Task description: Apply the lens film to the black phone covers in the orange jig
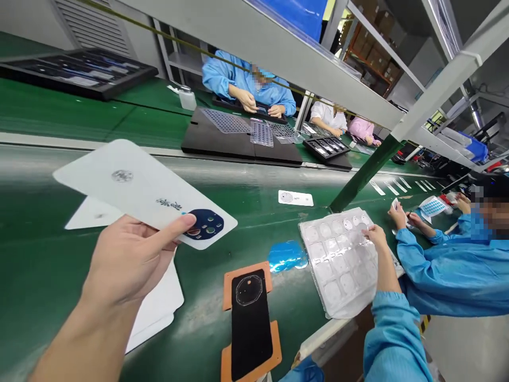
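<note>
A white panel [139,183] with a dark round camera area at its lower right corner is in my left hand [127,254], my thumb on top beside that area. Below and behind the hand lie more white panels [159,297]. My right hand [377,236] has its fingertips pinched at the upper right of a clear plastic tray [344,254] with round pockets; what they grip is too small to name. Between the hands, a black phone-shaped plate [252,329] with a ring outline rests in an orange holder [277,339]. A blue film [287,256] lies beside the tray.
A slanting green-and-white post [366,172] rises behind the tray. A white card [295,198] lies on the green conveyor [246,217]. Black trays [91,71] stand across it. A co-worker in blue [453,265] sits close on the right; others work at the far side.
</note>
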A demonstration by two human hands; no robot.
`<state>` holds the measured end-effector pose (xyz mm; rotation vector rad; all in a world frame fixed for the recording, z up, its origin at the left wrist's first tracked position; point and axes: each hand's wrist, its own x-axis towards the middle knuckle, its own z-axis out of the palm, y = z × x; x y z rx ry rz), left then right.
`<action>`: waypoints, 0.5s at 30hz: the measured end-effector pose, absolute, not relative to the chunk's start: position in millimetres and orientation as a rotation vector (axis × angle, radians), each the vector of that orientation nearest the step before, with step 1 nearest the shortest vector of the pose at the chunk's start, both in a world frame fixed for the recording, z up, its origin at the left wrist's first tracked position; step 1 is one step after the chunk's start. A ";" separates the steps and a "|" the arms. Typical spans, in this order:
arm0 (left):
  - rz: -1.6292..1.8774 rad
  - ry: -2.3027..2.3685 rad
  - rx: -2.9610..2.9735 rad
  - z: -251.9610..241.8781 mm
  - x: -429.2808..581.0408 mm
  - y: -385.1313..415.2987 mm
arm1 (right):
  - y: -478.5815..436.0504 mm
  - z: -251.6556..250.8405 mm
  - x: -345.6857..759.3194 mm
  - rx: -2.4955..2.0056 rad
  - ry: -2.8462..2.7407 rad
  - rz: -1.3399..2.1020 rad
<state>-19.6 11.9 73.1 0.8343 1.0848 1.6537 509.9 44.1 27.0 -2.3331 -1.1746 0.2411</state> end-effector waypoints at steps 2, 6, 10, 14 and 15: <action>1.678 1.080 0.787 73.6 -24.1 11.8 | 37.8 34.4 480.6 -2.190 -1.295 0.364; 1.742 1.023 0.735 73.0 -25.9 9.9 | 13.4 37.8 388.1 -1.748 -1.588 0.759; 1.670 1.152 0.852 69.1 -24.7 7.6 | -24.0 20.9 290.4 -1.342 -2.000 0.718; 1.620 1.116 0.957 66.3 -27.1 6.9 | -53.4 -14.6 240.9 -0.936 -2.367 0.204; 1.625 1.101 0.962 66.1 -27.9 6.8 | -57.6 -23.6 236.5 -0.871 -2.418 0.108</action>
